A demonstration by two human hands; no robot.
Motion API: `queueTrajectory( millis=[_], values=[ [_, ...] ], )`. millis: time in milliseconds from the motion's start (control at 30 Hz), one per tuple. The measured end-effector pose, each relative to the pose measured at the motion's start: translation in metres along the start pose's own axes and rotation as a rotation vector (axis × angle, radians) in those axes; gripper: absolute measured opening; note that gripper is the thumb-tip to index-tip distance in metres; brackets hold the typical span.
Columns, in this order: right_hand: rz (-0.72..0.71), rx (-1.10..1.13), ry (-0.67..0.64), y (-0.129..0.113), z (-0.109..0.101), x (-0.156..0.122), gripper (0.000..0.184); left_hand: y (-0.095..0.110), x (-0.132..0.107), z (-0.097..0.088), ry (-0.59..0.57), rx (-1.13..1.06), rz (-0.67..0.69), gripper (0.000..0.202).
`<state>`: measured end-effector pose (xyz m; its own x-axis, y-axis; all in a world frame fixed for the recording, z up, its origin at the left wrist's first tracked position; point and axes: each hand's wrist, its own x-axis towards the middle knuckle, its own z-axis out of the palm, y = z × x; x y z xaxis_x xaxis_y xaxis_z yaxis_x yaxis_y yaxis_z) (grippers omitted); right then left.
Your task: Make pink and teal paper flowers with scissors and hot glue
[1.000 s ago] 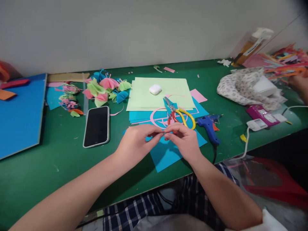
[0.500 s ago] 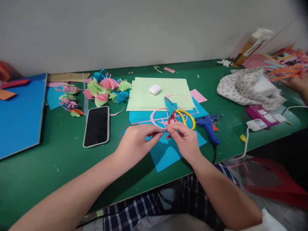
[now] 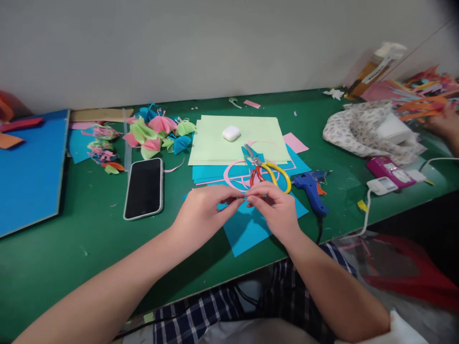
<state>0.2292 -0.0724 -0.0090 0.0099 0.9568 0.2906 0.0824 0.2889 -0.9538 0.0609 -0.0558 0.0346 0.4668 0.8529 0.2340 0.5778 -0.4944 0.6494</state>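
In the head view, the left hand (image 3: 206, 208) and the right hand (image 3: 274, 212) meet above the green counter (image 3: 86, 229), the thumb and index fingers of each drawn in toward a pinch, with a narrow gap between them behind the tips on the left. The two sets of fingertips come together or nearly so, and whatever they may have hold of is too small and hidden to make out. Below the fingers and toward the person lies a blue sheet (image 3: 247, 234), part of it under their shadow. Just beyond the fingers are scissors (image 3: 264, 165) with red and yellow handles, the blades pointing away, and beside them a pink cut-out (image 3: 226, 176). Farther beyond the fingers, pale green sheets (image 3: 211, 143) carry a small white case (image 3: 231, 133). To the right of the fingers, near the right hand, lies a blue glue gun (image 3: 311, 187). To the left of the fingers, a phone (image 3: 144, 188) rests with its dark screen up, and beyond it sits a cluster of folded paper flowers (image 3: 143, 131) in pink, green and blue. Well apart to the right of the fingers, another person's hand (image 3: 446, 125) is at some orange strips (image 3: 419, 107), past a patterned cloth (image 3: 344, 129).
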Motion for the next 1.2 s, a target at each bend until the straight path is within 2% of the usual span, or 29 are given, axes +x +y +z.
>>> queueTrajectory(
  millis=[200,467,667,1067,1200],
  values=[
    [-0.027,0.006,0.038,0.0003,-0.0001,-0.0004,0.006,-0.0024,-0.0013,0.0009,0.014,0.053,0.037,0.013],
    [-0.051,0.014,0.035,-0.0009,0.0004,0.0008,0.009,-0.0059,-0.0046,0.0045,0.083,0.201,0.182,0.013],
    [-0.090,0.014,0.026,-0.0013,-0.0012,0.0021,0.011,-0.0099,-0.0051,0.0065,0.138,0.227,0.256,0.012],
    [-0.058,0.027,-0.019,-0.0025,-0.0007,0.0022,0.015,-0.0088,-0.0053,0.0087,0.128,0.237,0.312,0.013],
    [-0.035,0.043,-0.072,-0.0026,-0.0025,0.0020,0.033,-0.0092,-0.0047,0.0072,0.124,0.230,0.262,0.013]
  ],
)
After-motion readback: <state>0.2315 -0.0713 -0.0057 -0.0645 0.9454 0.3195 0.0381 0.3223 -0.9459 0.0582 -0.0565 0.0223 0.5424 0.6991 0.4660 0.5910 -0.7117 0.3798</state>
